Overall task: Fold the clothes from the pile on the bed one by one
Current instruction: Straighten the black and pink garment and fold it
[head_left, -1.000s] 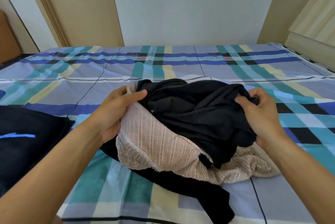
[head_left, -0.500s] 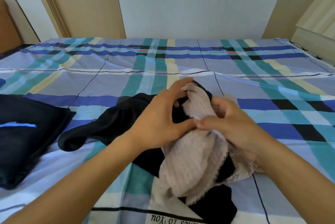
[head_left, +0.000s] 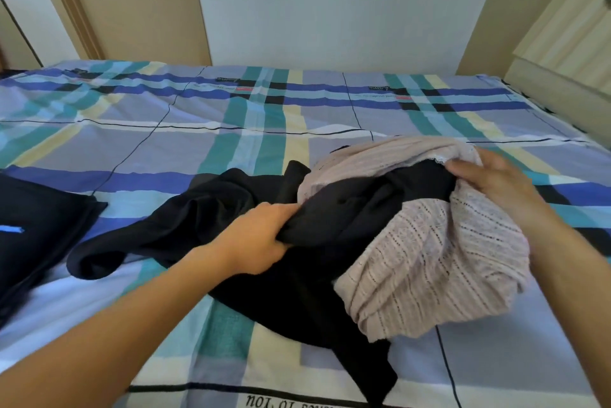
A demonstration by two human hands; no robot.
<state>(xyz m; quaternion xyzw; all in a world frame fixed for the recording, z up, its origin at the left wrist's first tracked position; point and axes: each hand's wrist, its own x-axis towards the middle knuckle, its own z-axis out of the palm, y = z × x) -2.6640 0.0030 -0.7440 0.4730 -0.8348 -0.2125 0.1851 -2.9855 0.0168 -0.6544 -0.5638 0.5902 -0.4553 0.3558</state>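
Note:
A black garment (head_left: 205, 226) lies crumpled across the middle of the plaid bed sheet (head_left: 198, 143), tangled with a pale pink knit garment (head_left: 429, 262) on its right. My left hand (head_left: 261, 239) grips a bunch of the black fabric near the centre. At the top right of the pile, my right hand (head_left: 496, 183) holds the lace-trimmed edge of the pink knit. Part of the black cloth runs under the pink one and is hidden there.
A folded dark garment with a blue mark (head_left: 36, 222) lies at the left edge of the bed. A wall and wooden door panels stand behind the bed, and pale furniture (head_left: 568, 44) is at the right.
My hands have parted: the right moved right and up with the pink knit, the left shifted left onto the black fabric. The pink garment now sits further right.

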